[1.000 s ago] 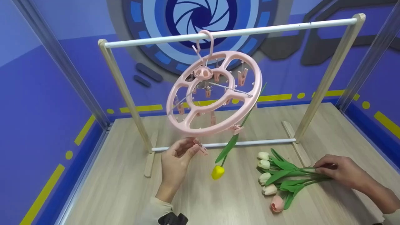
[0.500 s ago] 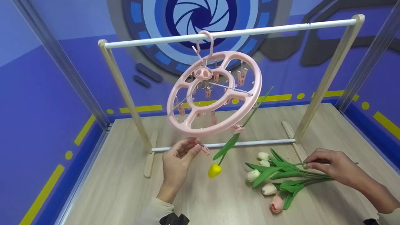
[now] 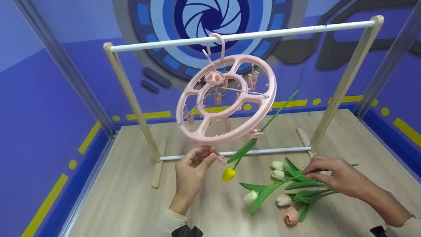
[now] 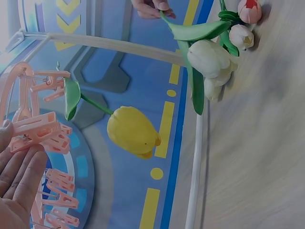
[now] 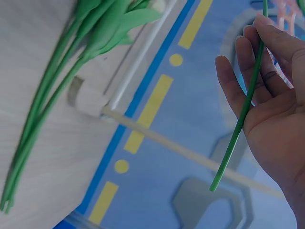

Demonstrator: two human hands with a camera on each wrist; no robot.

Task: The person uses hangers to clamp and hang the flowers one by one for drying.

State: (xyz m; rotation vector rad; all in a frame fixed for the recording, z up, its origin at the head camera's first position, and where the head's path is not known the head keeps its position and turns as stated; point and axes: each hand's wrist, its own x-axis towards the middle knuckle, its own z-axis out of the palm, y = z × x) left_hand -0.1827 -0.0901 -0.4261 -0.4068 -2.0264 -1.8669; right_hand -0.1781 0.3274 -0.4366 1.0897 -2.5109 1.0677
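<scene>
Between thumb and fingers, my left hand (image 3: 192, 169) pinches a pink clothespin (image 3: 218, 156) at the lower front rim of a round pink clip hanger (image 3: 227, 133). Another clip on that hanger grips the stem of a yellow tulip (image 3: 229, 173), which hangs head down. My right hand (image 3: 335, 172) pinches the green stem (image 5: 245, 107) of a white tulip (image 3: 251, 197) whose head points left. Behind and beneath this hand lie several more tulips, white ones (image 3: 278, 174) and a pink one (image 3: 291, 215), on the wooden tabletop.
The hanger's hook hangs over the white top bar (image 3: 289, 31) of a rack with wooden posts (image 3: 131, 98). A lower white bar (image 3: 279, 150) crosses near the table. Several other clothespins (image 3: 253, 80) dangle under the hanger. Blue patterned walls (image 3: 82, 89) enclose the table.
My right hand has drawn one white tulip out from the others and moved left with it. My left hand has shifted slightly right with the clothespin. The yellow tulip has swung a little.
</scene>
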